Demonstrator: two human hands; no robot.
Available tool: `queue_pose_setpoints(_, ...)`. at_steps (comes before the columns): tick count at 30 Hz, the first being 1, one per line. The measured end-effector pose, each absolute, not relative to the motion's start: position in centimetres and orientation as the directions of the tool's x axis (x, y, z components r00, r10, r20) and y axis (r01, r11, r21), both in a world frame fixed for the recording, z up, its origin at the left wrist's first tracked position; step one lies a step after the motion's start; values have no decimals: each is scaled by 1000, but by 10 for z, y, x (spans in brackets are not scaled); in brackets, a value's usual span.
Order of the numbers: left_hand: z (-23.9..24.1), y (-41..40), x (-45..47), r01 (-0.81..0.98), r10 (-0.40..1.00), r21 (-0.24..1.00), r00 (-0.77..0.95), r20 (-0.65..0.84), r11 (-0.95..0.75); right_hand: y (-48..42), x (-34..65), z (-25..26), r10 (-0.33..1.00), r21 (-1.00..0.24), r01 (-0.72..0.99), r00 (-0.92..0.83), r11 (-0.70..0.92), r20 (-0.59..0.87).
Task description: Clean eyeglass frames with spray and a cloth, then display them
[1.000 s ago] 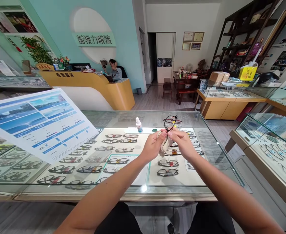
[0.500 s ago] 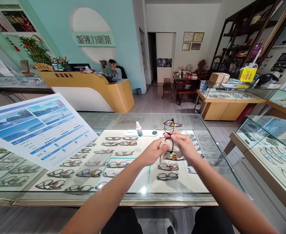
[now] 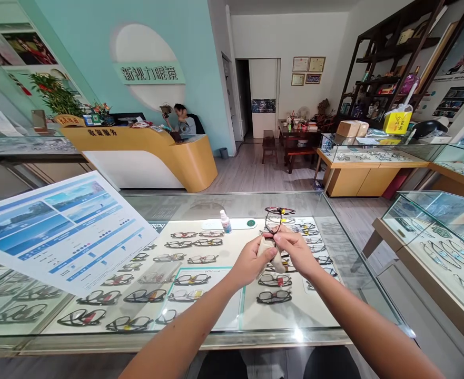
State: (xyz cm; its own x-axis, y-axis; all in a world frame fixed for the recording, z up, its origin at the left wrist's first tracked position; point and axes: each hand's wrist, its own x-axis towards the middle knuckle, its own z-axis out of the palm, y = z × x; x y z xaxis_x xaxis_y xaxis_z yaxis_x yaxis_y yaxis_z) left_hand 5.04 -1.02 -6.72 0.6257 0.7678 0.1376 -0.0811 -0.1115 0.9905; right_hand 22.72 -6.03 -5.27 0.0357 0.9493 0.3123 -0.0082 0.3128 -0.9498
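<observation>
Above the glass showcase (image 3: 211, 337), my two hands meet around a pair of dark-framed glasses (image 3: 273, 221). One round lens rim sticks up above my fingers; the lower part is covered by a beige cloth (image 3: 281, 263). My left hand (image 3: 253, 258) is closed, pinching the cloth around the glasses with the thumb on top. The fingers of my right hand (image 3: 295, 250) close on the frame near its middle, with cloth hanging just below. A small white spray bottle (image 3: 226, 223) stands upright on the glass, left of and beyond my hands.
Rows of eyeglasses (image 3: 145, 296) lie inside the showcase under the glass. A printed sheet (image 3: 69, 231) is at the left. Beyond, a person (image 3: 185, 123) sits behind a yellow-and-white counter (image 3: 198, 163). Another showcase (image 3: 433, 237) stands at the right.
The whole view has tilted up slightly, so the showcase appears lower. My hands stay together on the glasses and cloth, and the cloth's folds between them have shifted.
</observation>
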Motion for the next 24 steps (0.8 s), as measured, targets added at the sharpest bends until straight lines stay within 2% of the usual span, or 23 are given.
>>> queue_pose_setpoints(7, -74, -7, 51, -123, 773, 979, 602, 203, -161, -62, 227, -56, 944, -944, 17, 6, 330, 331)
queue_pose_setpoints(12, -70, -8, 52, -90, 797, 970, 555, 237, -226, -65, 227, -54, 942, -942, -11, -2, 336, 336)
queue_pose_setpoints(17, -70, -5, 53, -55, 774, 948, 563, 289, -314, -63, 228, -56, 935, -936, 33, 41, 350, 352)
queue_pose_setpoints(24, -64, 2, 51, -120, 704, 967, 667, 246, -225, -60, 232, -58, 934, -936, -15, 81, 350, 348)
